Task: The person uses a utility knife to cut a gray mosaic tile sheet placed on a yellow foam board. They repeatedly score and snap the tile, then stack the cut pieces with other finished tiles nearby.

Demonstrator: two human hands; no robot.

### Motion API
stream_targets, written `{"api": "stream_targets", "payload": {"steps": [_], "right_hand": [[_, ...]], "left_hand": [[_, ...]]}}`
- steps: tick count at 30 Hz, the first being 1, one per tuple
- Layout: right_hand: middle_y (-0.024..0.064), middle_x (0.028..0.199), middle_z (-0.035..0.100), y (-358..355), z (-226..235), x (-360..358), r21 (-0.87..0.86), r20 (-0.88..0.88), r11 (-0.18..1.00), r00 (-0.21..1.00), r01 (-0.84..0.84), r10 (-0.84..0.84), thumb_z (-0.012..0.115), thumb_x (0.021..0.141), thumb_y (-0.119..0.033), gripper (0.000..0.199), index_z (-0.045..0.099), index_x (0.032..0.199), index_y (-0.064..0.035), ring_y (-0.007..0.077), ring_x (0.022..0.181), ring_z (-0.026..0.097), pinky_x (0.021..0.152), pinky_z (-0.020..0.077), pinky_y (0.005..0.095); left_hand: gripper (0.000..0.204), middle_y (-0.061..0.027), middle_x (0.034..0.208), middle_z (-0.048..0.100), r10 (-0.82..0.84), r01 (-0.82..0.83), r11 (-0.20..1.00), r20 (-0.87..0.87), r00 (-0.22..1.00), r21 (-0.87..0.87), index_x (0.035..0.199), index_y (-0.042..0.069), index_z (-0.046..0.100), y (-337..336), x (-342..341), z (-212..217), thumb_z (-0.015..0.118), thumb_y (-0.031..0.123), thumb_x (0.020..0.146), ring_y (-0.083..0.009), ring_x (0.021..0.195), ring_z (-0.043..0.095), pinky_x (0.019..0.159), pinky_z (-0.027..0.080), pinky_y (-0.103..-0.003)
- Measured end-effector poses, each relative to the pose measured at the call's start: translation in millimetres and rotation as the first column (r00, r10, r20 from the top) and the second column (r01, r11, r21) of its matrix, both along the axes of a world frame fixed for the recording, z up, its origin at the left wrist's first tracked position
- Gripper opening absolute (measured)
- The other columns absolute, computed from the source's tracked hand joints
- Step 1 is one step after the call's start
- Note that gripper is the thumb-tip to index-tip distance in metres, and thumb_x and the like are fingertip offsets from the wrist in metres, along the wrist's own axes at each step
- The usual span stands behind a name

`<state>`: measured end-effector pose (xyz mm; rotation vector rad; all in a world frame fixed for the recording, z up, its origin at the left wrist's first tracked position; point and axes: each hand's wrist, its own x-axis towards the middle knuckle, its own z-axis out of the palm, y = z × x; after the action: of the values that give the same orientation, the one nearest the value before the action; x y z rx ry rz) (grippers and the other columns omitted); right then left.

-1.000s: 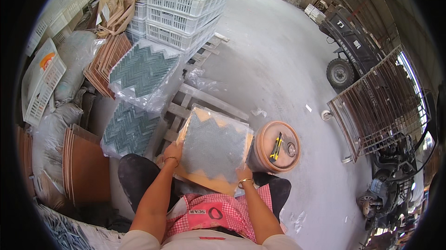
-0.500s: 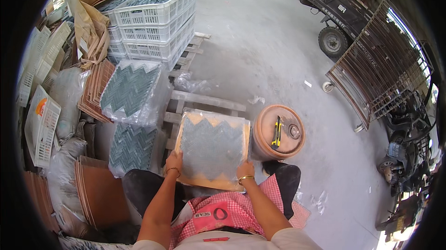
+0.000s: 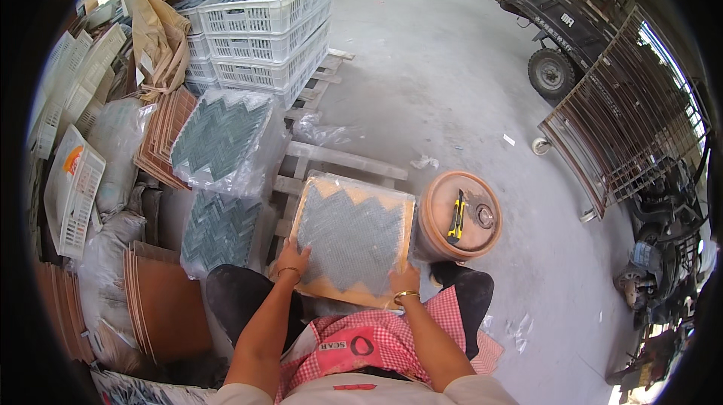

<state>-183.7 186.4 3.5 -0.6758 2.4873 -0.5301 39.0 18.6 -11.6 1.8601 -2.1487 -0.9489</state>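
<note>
In front of me lies a mesh-backed mosaic tile sheet (image 3: 352, 243), grey with zigzag upper and lower edges, on an orange-brown board (image 3: 403, 284). Clear plastic shows around its far edge. My left hand (image 3: 292, 260) grips the left side near the close corner, thumb on top and fingers mostly hidden. At the opposite side my right hand (image 3: 405, 278) is closed on the right edge. To the right of the sheet stands a round orange-brown drum (image 3: 429, 228), with a yellow-and-black utility knife (image 3: 456, 217) lying on its lid.
Two stacks of green herringbone tile sheets (image 3: 224, 138) in plastic stand at left, beside brown boards (image 3: 169, 303). Behind them, white crates (image 3: 263, 17) full of tile strips rest on a wooden pallet (image 3: 343, 158). A wheeled metal rack (image 3: 621, 111) and a dark cart (image 3: 561, 21) stand right.
The view has shifted a little, so most things sit slightly further right. More orange board shows along the sheet's right side. Both hands remain at the side edges.
</note>
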Motion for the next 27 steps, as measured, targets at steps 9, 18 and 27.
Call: {"api": "stream_targets", "payload": {"steps": [9, 18, 27], "right_hand": [[0.0235, 0.088, 0.057, 5.0, -5.9, -12.6, -0.146, -0.194, 0.987, 0.981, -0.061, 0.032, 0.060, 0.064, -0.028, 0.045, 0.056, 0.095, 0.0044, 0.0340, 0.086, 0.053, 0.078, 0.0416, 0.0381], [0.0121, 0.079, 0.061, 10.6, 6.3, -34.1, 0.040, -0.078, 0.998, 0.995, -0.057, 0.060, 0.062, 0.066, -0.023, 0.018, 0.061, 0.075, -0.0069, 0.0276, 0.078, 0.058, 0.068, 0.0447, 0.0354], [0.0145, 0.076, 0.061, 11.7, 9.9, -35.4, -0.094, -0.129, 0.995, 0.991, -0.036, 0.024, 0.059, 0.065, -0.021, 0.022, 0.061, 0.080, -0.0049, 0.0284, 0.070, 0.060, 0.067, 0.0464, 0.0337]], "left_hand": [[0.058, -0.0204, 0.125, 0.033, -0.078, 0.079, 0.996, 0.007, 0.997, -0.052, 0.121, 0.008, 0.039, -7.0, -8.9, 4.9, 0.055, 0.035, 0.072, -0.0361, 0.105, 0.043, 0.086, 0.037, -0.037], [0.019, -0.0161, 0.097, 0.052, 0.188, -0.179, 0.981, -0.131, 0.973, 0.079, 0.076, 0.001, 0.059, -12.2, 5.3, -8.5, 0.064, 0.014, 0.063, -0.0296, 0.085, 0.053, 0.074, 0.042, -0.034], [0.015, -0.0182, 0.068, 0.054, 0.098, -0.257, 0.882, -0.381, 0.919, -0.394, 0.073, -0.002, 0.051, -4.3, -23.8, 0.7, 0.058, 0.010, 0.067, -0.0344, 0.064, 0.053, 0.057, 0.043, -0.038]]}}
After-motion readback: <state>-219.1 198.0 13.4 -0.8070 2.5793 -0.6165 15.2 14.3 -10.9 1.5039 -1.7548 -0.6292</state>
